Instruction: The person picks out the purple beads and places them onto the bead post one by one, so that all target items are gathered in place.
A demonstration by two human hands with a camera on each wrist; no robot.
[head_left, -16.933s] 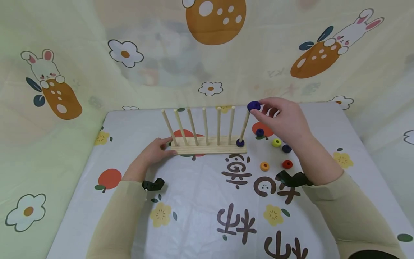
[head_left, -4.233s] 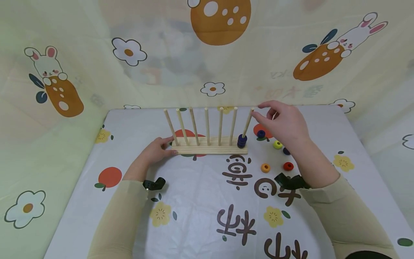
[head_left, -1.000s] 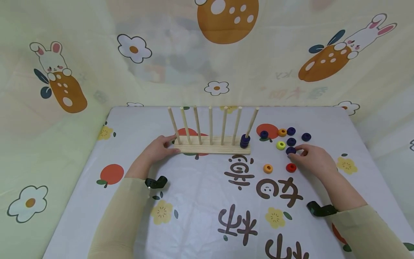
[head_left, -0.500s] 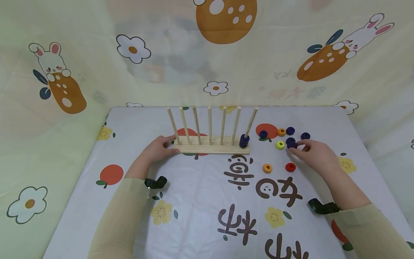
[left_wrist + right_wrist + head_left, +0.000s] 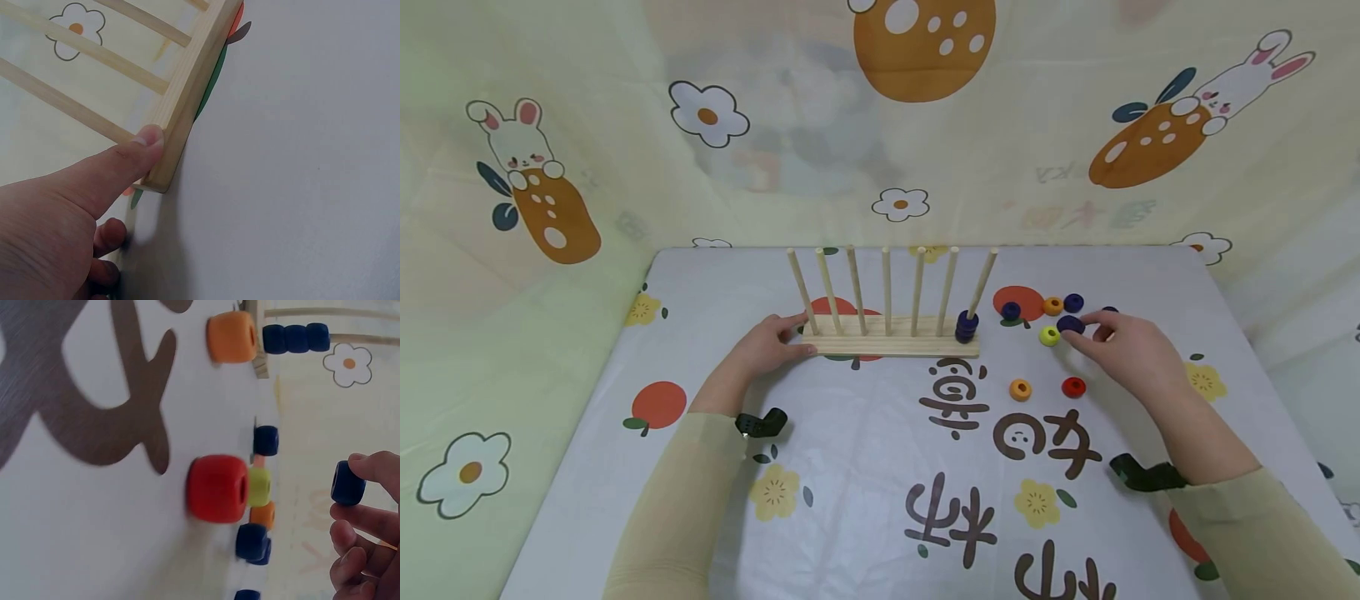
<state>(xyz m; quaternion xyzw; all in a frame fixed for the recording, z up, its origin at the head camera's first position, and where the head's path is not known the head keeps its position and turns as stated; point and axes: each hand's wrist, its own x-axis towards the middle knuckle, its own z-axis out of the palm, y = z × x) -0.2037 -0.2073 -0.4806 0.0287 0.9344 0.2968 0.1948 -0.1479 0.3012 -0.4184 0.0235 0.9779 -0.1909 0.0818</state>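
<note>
A wooden peg rack (image 5: 891, 346) with several upright rods stands in the middle of the table. Three dark blue beads (image 5: 296, 338) are stacked on its rightmost rod. My left hand (image 5: 765, 346) grips the rack's left end; in the left wrist view the thumb (image 5: 149, 135) presses the base near its corner. Between thumb and forefinger, my right hand (image 5: 1138, 358) pinches another dark blue bead (image 5: 348, 483), held above the table at the right, clear of the loose beads. Its side faces the right wrist camera.
Loose beads lie right of the rack: red (image 5: 1073, 387), yellow-green (image 5: 1049, 336), orange (image 5: 1020, 390), another orange (image 5: 1053, 306), and several dark blue, one blue bead (image 5: 1011, 311) nearest the rack. A printed cloth curtain (image 5: 797, 175) hangs behind the table.
Earlier, the rightmost rod gained blue beads and the right hand then went to the loose beads. Over the last second it has raised a blue bead off the table. The left hand stays put.
</note>
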